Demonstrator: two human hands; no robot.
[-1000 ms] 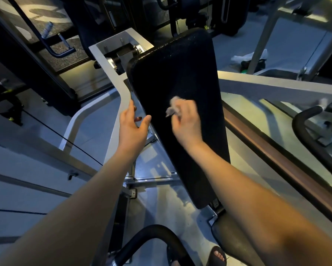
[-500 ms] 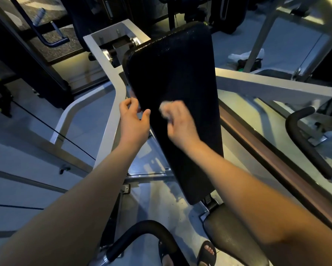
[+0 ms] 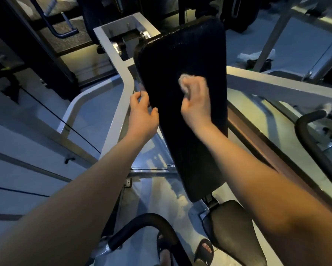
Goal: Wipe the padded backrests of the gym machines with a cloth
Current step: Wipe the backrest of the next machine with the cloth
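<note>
Both my forearms are bare and reach forward and upward, roughly parallel. My left hand (image 3: pixel 142 112) has a straight wrist. Its fingers (image 3: pixel 142 96) curl round the left edge of the backrest (image 3: pixel 180 54), and the thumb is spread toward the pad's face. My right hand (image 3: pixel 196 100) shows its back to the camera, fingers folded into a fist that grips a bunched cloth (image 3: pixel 183 81) showing just past the knuckles. Its outline is blurred. The right hand sits slightly higher than the left, and the two do not touch.
</note>
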